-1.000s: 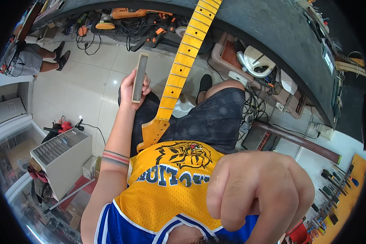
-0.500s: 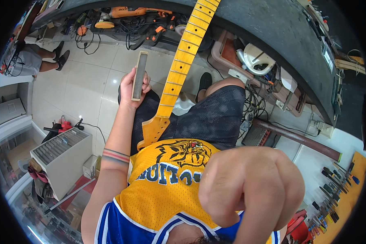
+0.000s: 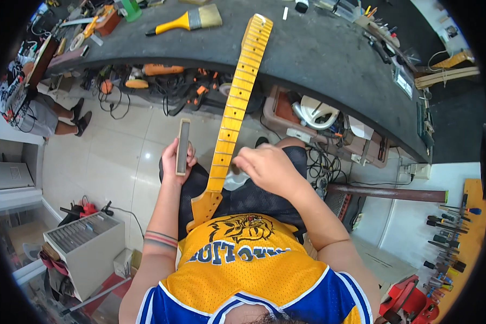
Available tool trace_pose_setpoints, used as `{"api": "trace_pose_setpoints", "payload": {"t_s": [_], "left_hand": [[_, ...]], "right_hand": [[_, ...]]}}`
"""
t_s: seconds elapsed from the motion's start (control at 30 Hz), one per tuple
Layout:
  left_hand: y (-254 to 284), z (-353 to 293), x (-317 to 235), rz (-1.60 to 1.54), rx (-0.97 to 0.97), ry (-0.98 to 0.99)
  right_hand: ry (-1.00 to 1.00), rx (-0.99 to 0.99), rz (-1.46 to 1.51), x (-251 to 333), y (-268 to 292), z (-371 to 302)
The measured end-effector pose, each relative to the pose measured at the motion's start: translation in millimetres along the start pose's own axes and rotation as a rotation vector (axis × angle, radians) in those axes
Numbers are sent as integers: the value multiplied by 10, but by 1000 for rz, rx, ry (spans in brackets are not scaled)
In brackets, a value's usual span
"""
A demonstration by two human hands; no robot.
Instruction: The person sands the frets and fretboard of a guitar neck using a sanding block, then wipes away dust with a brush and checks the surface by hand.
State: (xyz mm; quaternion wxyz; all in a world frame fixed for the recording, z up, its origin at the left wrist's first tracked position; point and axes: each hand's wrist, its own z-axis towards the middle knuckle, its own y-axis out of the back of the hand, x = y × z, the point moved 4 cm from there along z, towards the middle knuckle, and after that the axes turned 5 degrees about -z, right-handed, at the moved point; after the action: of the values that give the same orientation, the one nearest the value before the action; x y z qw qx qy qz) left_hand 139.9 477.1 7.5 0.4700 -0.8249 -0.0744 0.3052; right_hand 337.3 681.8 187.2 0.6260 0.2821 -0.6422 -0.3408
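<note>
A yellow guitar neck (image 3: 229, 124) with metal frets and dark dot inlays lies lengthwise in front of me. Its wide drilled end is by my lap, and its far end reaches over the workbench. My left hand (image 3: 170, 162) is closed around a narrow rectangular block (image 3: 183, 148) with a pale rim and a grey face, held upright left of the neck. Just right of the neck is my right hand (image 3: 264, 167), its fingers curled; whether anything is in them is hidden. A whitish cloth-like piece (image 3: 235, 179) shows below those fingers, between my legs.
The dark workbench (image 3: 318, 59) curves across the front, with a yellow-handled paintbrush (image 3: 191, 20) on it. Power tools (image 3: 162, 69) and cables sit beneath. A drawer cabinet (image 3: 83, 248) stands left, hand tools hang on a wooden board (image 3: 472, 227) at right, and another person (image 3: 38, 108) stands far left.
My right hand has come down and forward from close to my head to beside the neck. The view has tilted toward the bench. My left hand still holds the block.
</note>
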Motion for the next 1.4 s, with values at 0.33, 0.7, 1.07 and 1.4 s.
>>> {"api": "trace_pose_setpoints", "payload": {"t_s": [0.33, 0.7, 1.07, 1.4], "left_hand": [[87, -111, -28, -49, -18, 34], [71, -74, -5, -87, 3, -12], [-196, -204, -297, 190, -75, -61], [-2336, 1014, -1750, 1836, -150, -1047]], "right_hand": [[-148, -298, 268, -419, 390, 85], [103, -170, -724, 2, 870, 3961], [385, -511, -636, 104, 1166, 3605], [220, -923, 94, 615, 2259, 1544]]}}
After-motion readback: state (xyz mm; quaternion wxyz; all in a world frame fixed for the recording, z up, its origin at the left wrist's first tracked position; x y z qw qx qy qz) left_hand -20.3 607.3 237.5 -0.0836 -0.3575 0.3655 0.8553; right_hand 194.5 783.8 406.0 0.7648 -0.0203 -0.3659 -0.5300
